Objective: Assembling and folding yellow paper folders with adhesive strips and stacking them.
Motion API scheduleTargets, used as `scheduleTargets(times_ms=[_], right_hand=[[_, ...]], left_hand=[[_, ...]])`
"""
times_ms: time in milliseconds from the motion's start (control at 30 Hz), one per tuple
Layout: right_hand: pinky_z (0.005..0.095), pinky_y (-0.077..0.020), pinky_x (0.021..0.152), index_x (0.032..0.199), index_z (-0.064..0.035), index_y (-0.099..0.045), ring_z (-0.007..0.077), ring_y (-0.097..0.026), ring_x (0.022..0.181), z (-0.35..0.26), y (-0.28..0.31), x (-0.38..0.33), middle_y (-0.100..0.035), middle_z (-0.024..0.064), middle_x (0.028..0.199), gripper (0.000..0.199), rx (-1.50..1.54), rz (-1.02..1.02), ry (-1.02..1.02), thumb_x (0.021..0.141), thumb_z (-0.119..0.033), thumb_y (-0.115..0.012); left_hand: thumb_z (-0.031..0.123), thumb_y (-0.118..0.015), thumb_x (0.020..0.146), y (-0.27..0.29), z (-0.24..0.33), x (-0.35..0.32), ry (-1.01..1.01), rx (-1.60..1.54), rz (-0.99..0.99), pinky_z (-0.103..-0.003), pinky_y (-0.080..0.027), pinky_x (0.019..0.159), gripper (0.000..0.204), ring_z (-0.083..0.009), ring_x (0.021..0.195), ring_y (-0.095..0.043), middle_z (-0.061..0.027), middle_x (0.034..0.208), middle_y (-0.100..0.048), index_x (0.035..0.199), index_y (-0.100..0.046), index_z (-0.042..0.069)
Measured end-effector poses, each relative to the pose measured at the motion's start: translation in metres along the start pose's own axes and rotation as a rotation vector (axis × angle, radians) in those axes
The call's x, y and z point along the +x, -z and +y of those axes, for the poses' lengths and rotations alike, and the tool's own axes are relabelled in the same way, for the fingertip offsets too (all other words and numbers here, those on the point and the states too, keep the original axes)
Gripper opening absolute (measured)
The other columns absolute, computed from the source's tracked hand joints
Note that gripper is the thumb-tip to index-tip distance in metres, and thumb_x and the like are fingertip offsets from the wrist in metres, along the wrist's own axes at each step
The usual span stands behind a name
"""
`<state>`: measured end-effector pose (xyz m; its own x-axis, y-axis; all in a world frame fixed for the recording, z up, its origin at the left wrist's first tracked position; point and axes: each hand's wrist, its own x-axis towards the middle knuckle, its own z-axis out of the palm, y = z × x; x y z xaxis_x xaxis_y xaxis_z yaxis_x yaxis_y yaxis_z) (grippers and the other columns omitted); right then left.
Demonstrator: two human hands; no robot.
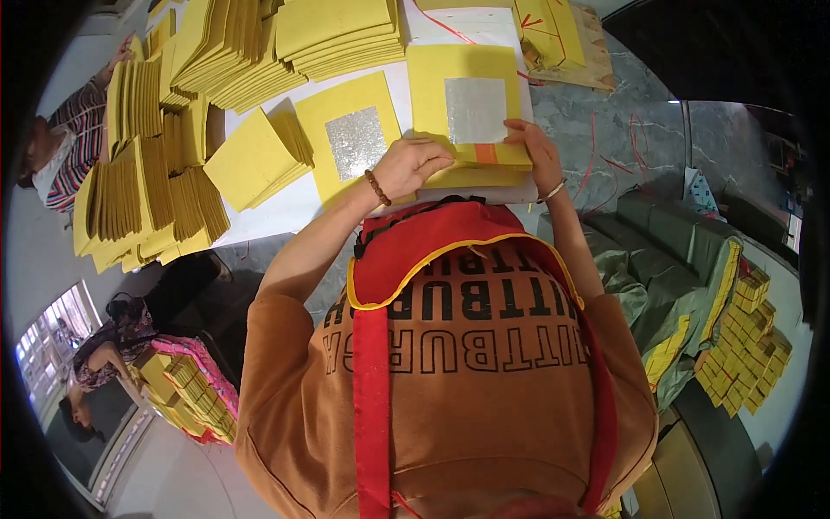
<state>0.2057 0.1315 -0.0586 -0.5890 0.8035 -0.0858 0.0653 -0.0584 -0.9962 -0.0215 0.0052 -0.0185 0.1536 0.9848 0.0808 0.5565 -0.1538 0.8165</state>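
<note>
In front of me lies a yellow paper sheet (428, 73) with a silver foil square (476, 111) and a small orange strip (486, 153) below it. Its near edge is raised in a fold. My left hand (413, 166) has its fingers curled and pressed on the near left part of this fold. Around the right edge bends my right hand (538, 154), its fingertips beside the foil square. Just left lies another yellow sheet (316, 108) with its own silver square (355, 143); my left wrist passes over its near corner.
Yellow paper stacks (341, 39) crowd the white table top (421, 24) on the left and far side. A tied yellow bundle (551, 35) sits at the far right. Red strings (593, 156) lie on the grey floor. Green-covered piles (666, 251) stand right; two other people are at left.
</note>
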Motion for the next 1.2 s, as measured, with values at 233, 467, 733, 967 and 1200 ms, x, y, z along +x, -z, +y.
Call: scheduleTargets(times_ms=[233,467,733,967,1200], right_hand=[[0.0275,-0.0378,0.089,0.082,0.0037,-0.064,0.0179,-0.051,0.100,0.005,0.001,0.002,-0.057,0.0111,0.109,0.041,-0.037,-0.009,0.038,0.094,-0.026,-0.039],[0.0266,-0.0388,0.087,0.083,0.0038,-0.064,0.0160,-0.051,0.099,0.005,0.000,0.001,-0.057,0.0095,0.109,0.040,0.021,-0.007,0.006,0.094,-0.025,-0.039],[0.0290,-0.0337,0.093,0.098,0.0022,-0.060,0.0184,-0.049,0.105,-0.001,0.001,-0.001,-0.054,0.0100,0.117,0.037,-0.001,-0.026,-0.102,0.094,-0.026,-0.035],[0.0276,-0.0373,0.091,0.106,-0.0021,-0.058,0.0145,-0.050,0.103,0.009,0.008,-0.002,-0.052,0.0060,0.116,0.025,-0.193,-0.115,0.080,0.081,-0.009,-0.059],[0.0265,-0.0388,0.089,0.109,-0.0050,-0.057,0.0140,-0.048,0.107,0.020,0.008,-0.001,-0.052,0.0072,0.118,0.028,0.164,-0.076,-0.159,0.081,-0.004,-0.058]], left_hand=[[0.017,-0.060,0.083,-0.001,-0.003,0.000,0.299,-0.226,-0.011,-0.024,-0.042,0.052,0.017,-0.0079,0.056,-0.051,-0.0051,0.064,-0.060,0.087,-0.064,0.001],[0.013,-0.059,0.081,0.000,0.002,0.003,0.396,-0.314,0.003,-0.021,-0.040,0.052,0.015,-0.0039,0.057,-0.048,-0.0003,0.061,-0.057,0.085,-0.065,0.000],[0.017,-0.059,0.079,0.001,-0.002,0.005,0.449,-0.368,0.008,-0.025,-0.046,0.061,0.017,-0.0108,0.064,-0.058,-0.0054,0.070,-0.064,0.085,-0.064,0.001],[0.018,-0.060,0.081,-0.004,-0.016,0.004,0.494,-0.440,0.078,-0.026,-0.046,0.062,0.018,-0.0114,0.070,-0.057,-0.0048,0.080,-0.064,0.089,-0.064,0.003],[0.017,-0.067,0.071,0.014,-0.014,-0.001,-0.068,0.231,0.081,-0.040,-0.033,0.093,0.042,-0.0270,0.112,-0.042,-0.0086,0.118,-0.052,0.111,-0.058,0.013]])
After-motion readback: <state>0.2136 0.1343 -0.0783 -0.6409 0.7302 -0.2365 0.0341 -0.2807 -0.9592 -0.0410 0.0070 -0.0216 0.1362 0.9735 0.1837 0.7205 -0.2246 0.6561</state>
